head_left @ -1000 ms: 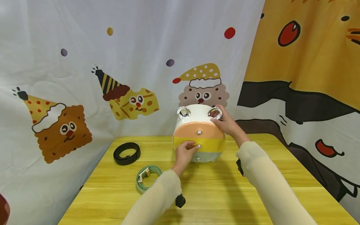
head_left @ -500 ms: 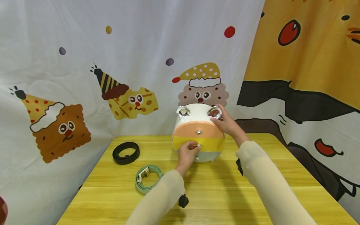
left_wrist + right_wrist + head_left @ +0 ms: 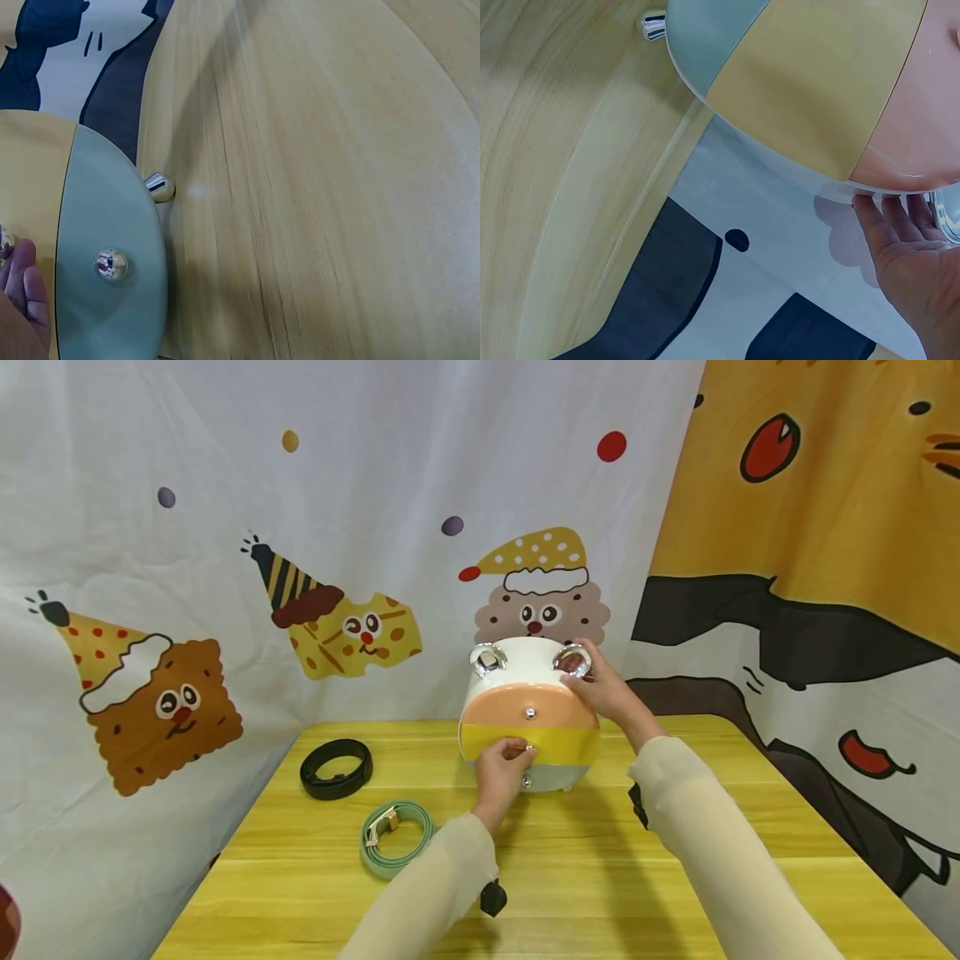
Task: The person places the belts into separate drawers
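A small frog-shaped drawer cabinet (image 3: pixel 517 651) stands at the back of the table, white on top with orange, yellow and grey-green drawer fronts. Its yellow middle drawer (image 3: pixel 562 747) sits flush with the others. My left hand (image 3: pixel 498 781) pinches that drawer's silver knob (image 3: pixel 531 749); in the left wrist view only part of the hand (image 3: pixel 22 315) shows at the edge. With my right hand (image 3: pixel 609 692) I hold the cabinet's upper right corner beside a silver ring ear (image 3: pixel 572 661). The right wrist view has those fingers (image 3: pixel 873 225) against the cabinet's side.
A coiled black belt (image 3: pixel 337 787) lies at the table's back left. Nearer, beside my left forearm, is a coiled green belt (image 3: pixel 375 857) with a gold buckle. A printed cartoon curtain (image 3: pixel 375 527) hangs right behind the wooden table (image 3: pixel 585 893).
My left hand and forearm have shifted slightly right, the fingers staying at the middle knob. My right hand keeps its place on the cabinet, and the drawers look unchanged.
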`<act>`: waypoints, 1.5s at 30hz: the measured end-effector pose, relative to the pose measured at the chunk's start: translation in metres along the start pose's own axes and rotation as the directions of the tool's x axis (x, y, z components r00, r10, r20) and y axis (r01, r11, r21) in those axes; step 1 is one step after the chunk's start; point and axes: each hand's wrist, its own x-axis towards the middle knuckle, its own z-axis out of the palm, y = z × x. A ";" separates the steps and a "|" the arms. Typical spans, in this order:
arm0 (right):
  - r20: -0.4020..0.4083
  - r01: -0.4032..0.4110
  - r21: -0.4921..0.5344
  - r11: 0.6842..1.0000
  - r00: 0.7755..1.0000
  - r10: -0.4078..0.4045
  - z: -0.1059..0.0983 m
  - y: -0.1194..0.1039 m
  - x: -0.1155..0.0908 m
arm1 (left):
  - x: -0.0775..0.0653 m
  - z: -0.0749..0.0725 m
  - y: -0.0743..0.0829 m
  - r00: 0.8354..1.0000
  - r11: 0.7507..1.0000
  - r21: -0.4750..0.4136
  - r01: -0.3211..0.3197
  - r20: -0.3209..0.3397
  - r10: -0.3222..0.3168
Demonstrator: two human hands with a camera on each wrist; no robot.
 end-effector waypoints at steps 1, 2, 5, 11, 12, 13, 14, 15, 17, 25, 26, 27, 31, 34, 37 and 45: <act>0.001 -0.001 0.000 1.000 1.000 0.001 0.000 0.000 0.000 | -0.001 0.000 0.000 1.000 1.000 0.001 0.004 0.000 -0.004; 0.004 -0.003 0.002 1.000 1.000 0.003 0.000 0.000 0.000 | -0.001 0.000 0.000 1.000 1.000 0.003 0.007 0.000 -0.007; 0.006 -0.003 0.003 1.000 1.000 0.003 0.000 -0.001 -0.001 | -0.003 -0.001 0.001 1.000 1.000 0.006 0.014 0.001 -0.014; 0.006 0.009 0.003 1.000 1.000 -0.009 0.000 -0.001 0.000 | -0.010 -0.004 0.002 1.000 0.999 0.021 0.026 0.015 -0.026; 0.007 0.011 0.005 1.000 1.000 -0.011 0.000 0.000 0.001 | -0.011 -0.005 0.002 0.999 0.999 0.021 0.026 0.019 -0.027; 0.006 0.008 0.005 1.000 1.000 -0.008 0.000 0.000 0.001 | -0.012 -0.005 0.002 0.999 0.999 0.021 0.027 0.023 -0.027; 0.006 0.007 0.006 1.000 1.000 -0.007 0.000 0.000 0.002 | -0.013 -0.006 0.001 0.999 0.999 0.022 0.031 0.026 -0.031; 0.006 0.007 0.007 1.000 1.000 -0.007 0.000 0.001 0.002 | -0.014 -0.007 0.001 0.999 0.999 0.024 0.035 0.030 -0.036; 0.008 0.008 0.008 1.000 1.000 -0.008 0.000 0.001 0.003 | -0.016 -0.008 0.001 0.999 0.999 0.026 0.040 0.033 -0.040; 0.014 -0.026 0.001 1.000 1.000 0.026 -0.001 0.004 0.004 | -0.024 -0.014 0.003 0.997 0.999 0.029 0.047 0.052 -0.048; 0.016 -0.028 0.004 1.000 0.999 0.028 -0.001 0.004 0.003 | -0.025 -0.015 0.003 0.997 0.998 0.031 0.050 0.054 -0.051; 0.017 -0.025 0.006 1.000 1.000 0.025 -0.001 0.003 0.003 | -0.027 -0.015 0.004 0.997 0.998 0.033 0.049 0.056 -0.051; 0.023 -0.017 0.007 1.000 1.000 0.016 -0.002 0.002 0.003 | -0.031 -0.018 0.005 0.997 0.998 0.042 0.038 0.060 -0.041; 0.027 -0.018 0.011 1.000 0.999 0.017 -0.003 0.001 0.002 | -0.036 -0.020 0.007 0.997 0.998 0.046 0.040 0.065 -0.043; 0.030 -0.020 0.022 1.000 0.999 0.020 -0.002 -0.001 0.001 | -0.040 -0.022 0.009 0.996 0.998 0.049 0.050 0.073 -0.053; 0.028 -0.011 0.021 1.000 1.000 0.011 -0.002 0.000 0.002 | -0.051 -0.028 0.012 0.993 0.999 0.036 0.039 0.109 -0.043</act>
